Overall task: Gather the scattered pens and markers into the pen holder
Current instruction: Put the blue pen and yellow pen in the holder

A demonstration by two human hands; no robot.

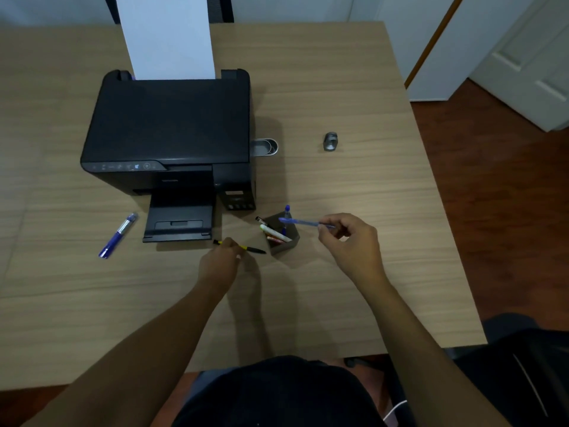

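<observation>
A dark grey pen holder (284, 245) stands on the wooden table, just right of centre, with several pens and markers leaning in it. My right hand (351, 241) pinches a blue pen (303, 222) by one end; the pen lies level over the holder's mouth. My left hand (220, 261) grips a black-and-yellow pen (251, 249) just left of the holder, low over the table. A blue marker with a clear cap (118, 235) lies loose on the table at the left.
A black printer (167, 134) with white paper in its feed fills the table's middle, its output tray extended towards me. A metal tin (264, 147) sits by the printer's right side. A small grey object (330, 141) rests farther right. The table's right edge (443, 211) borders wooden floor.
</observation>
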